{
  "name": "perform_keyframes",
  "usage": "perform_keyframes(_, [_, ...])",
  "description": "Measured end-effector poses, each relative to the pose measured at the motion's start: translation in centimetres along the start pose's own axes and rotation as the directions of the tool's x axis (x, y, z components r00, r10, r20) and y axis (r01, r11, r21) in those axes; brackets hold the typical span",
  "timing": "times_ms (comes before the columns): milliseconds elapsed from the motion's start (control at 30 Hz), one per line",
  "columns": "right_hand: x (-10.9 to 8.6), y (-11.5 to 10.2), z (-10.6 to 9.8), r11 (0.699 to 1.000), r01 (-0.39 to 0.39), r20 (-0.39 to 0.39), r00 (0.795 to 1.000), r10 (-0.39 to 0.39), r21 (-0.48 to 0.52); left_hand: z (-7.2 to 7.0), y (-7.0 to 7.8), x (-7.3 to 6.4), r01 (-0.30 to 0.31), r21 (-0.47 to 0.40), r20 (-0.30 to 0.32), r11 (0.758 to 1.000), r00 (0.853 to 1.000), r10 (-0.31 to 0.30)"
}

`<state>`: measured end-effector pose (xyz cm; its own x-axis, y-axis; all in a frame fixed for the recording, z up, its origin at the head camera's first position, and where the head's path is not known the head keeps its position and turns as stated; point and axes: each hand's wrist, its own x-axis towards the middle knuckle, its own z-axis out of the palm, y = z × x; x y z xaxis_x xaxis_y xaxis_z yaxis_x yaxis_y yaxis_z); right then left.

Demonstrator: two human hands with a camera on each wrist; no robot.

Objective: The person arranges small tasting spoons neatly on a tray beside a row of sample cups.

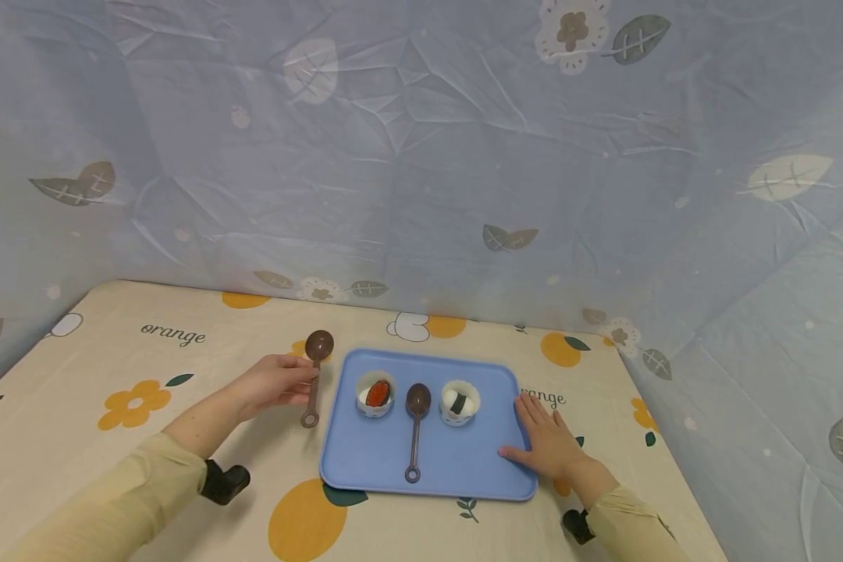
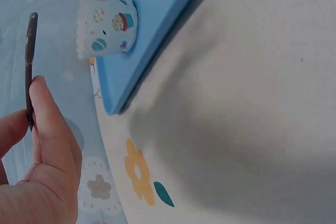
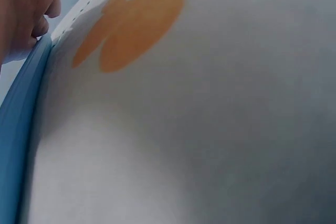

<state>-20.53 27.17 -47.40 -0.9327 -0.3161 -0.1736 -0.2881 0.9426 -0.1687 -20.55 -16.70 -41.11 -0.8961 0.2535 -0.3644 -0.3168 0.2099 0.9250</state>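
Note:
My left hand (image 1: 279, 385) pinches the handle of a brown spoon (image 1: 319, 346) just left of the blue tray (image 1: 478, 476). In the left wrist view that spoon (image 2: 31, 40) stands edge-on between thumb and fingers, above the cloth. A second brown spoon (image 1: 417, 400) lies on the tray, bowl toward the back. To its left is a white patterned cup (image 1: 375, 411) holding a piece of red-topped sushi (image 1: 378, 393). On its right, another cup (image 1: 457, 420) holds a white rice ball with a dark band (image 1: 459, 402). My right hand (image 1: 548, 441) rests with fingers spread on the tray's right edge.
A cream tablecloth (image 1: 204, 499) printed with oranges and flowers covers the table. Blue-grey leaf-patterned fabric (image 1: 421, 179) rises behind it and at both sides. A black wrist mount (image 1: 225, 481) sits under the left forearm.

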Motion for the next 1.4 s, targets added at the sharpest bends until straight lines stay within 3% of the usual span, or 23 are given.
perform_keyframes(600, [-0.2,0.3,0.0,0.998,0.022,0.018,1.000,-0.021,-0.058,2.2,1.5,0.4,-0.015,0.016,0.019,1.000,1.000,0.015])
perform_keyframes(1000, [-0.2,0.3,0.0,0.997,0.023,0.009,1.000,-0.022,-0.069,5.2,3.1,1.1,-0.047,-0.003,0.071,0.999,0.996,0.047])
perform_keyframes(1233, [-0.1,0.2,0.1,0.997,0.027,0.007,1.000,-0.027,-0.065,7.3,3.7,1.8,-0.026,-0.015,0.031,1.000,0.999,0.026])
perform_keyframes(1400, [-0.1,0.2,0.1,0.998,0.027,0.003,1.000,-0.027,-0.063,8.9,4.0,2.3,-0.048,-0.052,0.053,0.998,0.997,0.051])
